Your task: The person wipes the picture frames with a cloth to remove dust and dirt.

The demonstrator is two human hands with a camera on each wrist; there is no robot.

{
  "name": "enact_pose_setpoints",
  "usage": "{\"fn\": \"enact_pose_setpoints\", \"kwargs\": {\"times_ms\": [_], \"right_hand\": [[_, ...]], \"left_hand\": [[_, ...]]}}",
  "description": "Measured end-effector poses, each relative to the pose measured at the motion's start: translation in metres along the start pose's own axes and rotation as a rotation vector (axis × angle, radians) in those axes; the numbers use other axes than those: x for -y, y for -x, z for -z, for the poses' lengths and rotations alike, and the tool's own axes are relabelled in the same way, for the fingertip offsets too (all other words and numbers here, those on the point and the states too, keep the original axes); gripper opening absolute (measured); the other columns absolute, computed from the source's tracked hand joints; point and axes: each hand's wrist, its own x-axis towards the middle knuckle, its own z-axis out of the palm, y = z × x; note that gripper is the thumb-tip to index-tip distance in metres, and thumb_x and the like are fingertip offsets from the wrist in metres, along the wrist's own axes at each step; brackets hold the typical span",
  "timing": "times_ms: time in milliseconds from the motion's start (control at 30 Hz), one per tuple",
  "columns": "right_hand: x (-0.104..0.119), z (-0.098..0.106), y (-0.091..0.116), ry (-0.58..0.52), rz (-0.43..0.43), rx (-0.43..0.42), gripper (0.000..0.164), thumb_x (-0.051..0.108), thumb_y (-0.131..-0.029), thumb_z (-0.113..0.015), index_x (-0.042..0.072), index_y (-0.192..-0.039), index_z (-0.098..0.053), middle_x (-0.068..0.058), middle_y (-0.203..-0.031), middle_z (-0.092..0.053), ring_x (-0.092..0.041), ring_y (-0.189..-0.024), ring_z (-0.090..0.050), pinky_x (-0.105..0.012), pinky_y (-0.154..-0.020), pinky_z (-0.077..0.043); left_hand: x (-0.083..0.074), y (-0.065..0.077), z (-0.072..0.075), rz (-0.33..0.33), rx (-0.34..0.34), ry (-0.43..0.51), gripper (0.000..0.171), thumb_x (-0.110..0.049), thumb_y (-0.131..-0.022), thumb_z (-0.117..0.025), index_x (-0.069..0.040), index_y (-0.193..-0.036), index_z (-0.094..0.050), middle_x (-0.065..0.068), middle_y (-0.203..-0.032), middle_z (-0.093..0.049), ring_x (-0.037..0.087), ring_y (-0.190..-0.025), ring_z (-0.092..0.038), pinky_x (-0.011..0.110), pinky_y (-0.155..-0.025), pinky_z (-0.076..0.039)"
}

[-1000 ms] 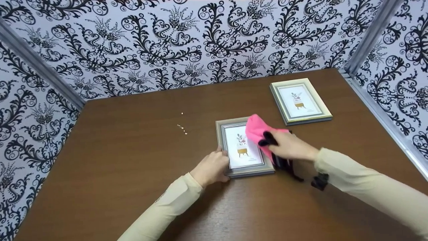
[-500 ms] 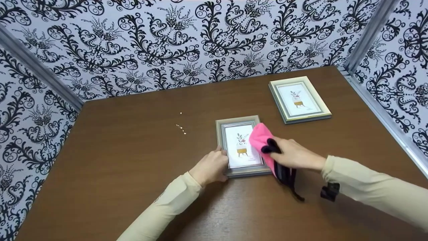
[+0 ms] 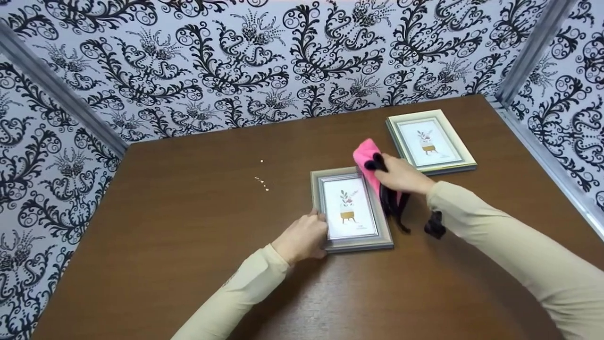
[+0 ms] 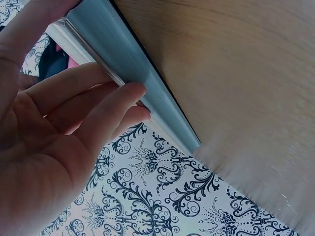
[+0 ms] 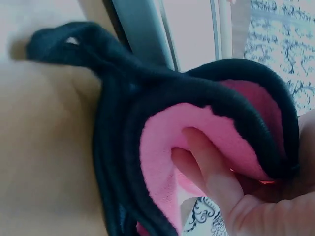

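Observation:
A picture frame with a flower-vase print lies face up on the table. My left hand grips it at its lower left; in the left wrist view, fingers touch its grey-blue side edge. My right hand pinches a folded pink cloth with black trim at the upper right edge of that frame. In the right wrist view, the black trim loops round the pink cloth, and fingertips press into its fold. A black end of the trim hangs down beside the frame.
A second picture frame with a similar print lies at the back right. Small pale flecks dot the brown table left of the nearer frame. Patterned walls enclose the back and sides.
My right hand has shifted the pink cloth from over the print's right side, first slightly down, then up to the frame's upper right edge. My left hand keeps its place on the frame.

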Motion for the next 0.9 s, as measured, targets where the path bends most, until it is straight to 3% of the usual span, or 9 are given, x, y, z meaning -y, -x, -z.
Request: {"fn": "enact_pose_setpoints", "kwargs": {"times_ms": [133,300,533,600,767,833,900], "right_hand": [[-0.004,0.000,-0.004,-0.005,0.024,-0.052,0.045,0.016,-0.096,-0.048,-0.012,-0.131,-0.040,-0.031,-0.100,-0.059,-0.027,-0.061,-0.063,-0.042,-0.056,-0.055],[-0.011,-0.003,0.000,0.003,0.102,-0.080,0.045,0.010,-0.095,-0.048,-0.015,-0.131,-0.037,-0.035,-0.109,-0.056,-0.033,-0.080,-0.061,-0.045,-0.072,-0.051],[-0.018,-0.009,0.032,-0.063,0.137,0.040,0.061,0.005,-0.095,-0.048,-0.004,-0.150,-0.021,-0.032,-0.107,-0.059,-0.019,-0.056,-0.056,-0.035,-0.053,-0.052],[-0.016,-0.014,0.046,-0.089,0.161,0.062,0.064,0.004,-0.095,-0.049,0.001,-0.152,-0.019,-0.031,-0.114,-0.058,-0.016,-0.053,-0.054,-0.032,-0.050,-0.051],[-0.012,-0.028,0.086,-0.097,0.197,0.083,0.058,0.002,-0.093,-0.052,-0.006,-0.146,-0.029,-0.013,-0.085,-0.064,-0.012,-0.049,-0.054,-0.030,-0.044,-0.050],[-0.010,-0.032,0.100,-0.084,0.202,0.079,0.052,0.001,-0.091,-0.053,-0.009,-0.139,-0.036,-0.003,-0.070,-0.058,-0.010,-0.049,-0.054,-0.028,-0.044,-0.049],[-0.008,-0.035,0.110,-0.061,0.213,0.056,0.045,0.000,-0.089,-0.055,-0.011,-0.131,-0.043,0.001,-0.066,-0.054,-0.008,-0.049,-0.052,-0.027,-0.044,-0.048]], "left_hand": [[-0.001,0.000,0.000,-0.001,-0.002,-0.013,0.032,-0.018,-0.062,-0.090,-0.004,-0.083,-0.070,0.007,-0.083,-0.062,0.023,-0.078,-0.060,0.032,-0.068,-0.056],[-0.001,0.000,-0.001,-0.003,-0.002,-0.038,0.033,-0.020,-0.062,-0.090,-0.004,-0.083,-0.070,0.007,-0.082,-0.063,0.022,-0.078,-0.058,0.032,-0.068,-0.055],[-0.003,-0.001,-0.003,-0.012,-0.023,-0.006,0.033,-0.013,-0.060,-0.088,-0.002,-0.085,-0.070,0.007,-0.079,-0.061,0.020,-0.070,-0.062,0.033,-0.070,-0.057],[-0.003,0.000,-0.003,-0.009,-0.025,0.002,0.033,-0.013,-0.060,-0.088,-0.002,-0.085,-0.070,0.007,-0.080,-0.062,0.021,-0.070,-0.063,0.034,-0.070,-0.057],[-0.003,0.001,-0.001,-0.001,-0.027,-0.001,0.033,-0.016,-0.060,-0.088,-0.003,-0.083,-0.069,0.008,-0.081,-0.061,0.023,-0.069,-0.061,0.036,-0.067,-0.056],[-0.003,0.002,-0.001,-0.003,-0.029,-0.008,0.032,-0.016,-0.060,-0.088,-0.003,-0.081,-0.068,0.008,-0.080,-0.061,0.023,-0.068,-0.061,0.036,-0.066,-0.056],[-0.003,0.001,-0.001,-0.007,-0.029,-0.018,0.032,-0.017,-0.060,-0.088,-0.003,-0.081,-0.068,0.008,-0.080,-0.061,0.023,-0.068,-0.060,0.036,-0.065,-0.055]]}}
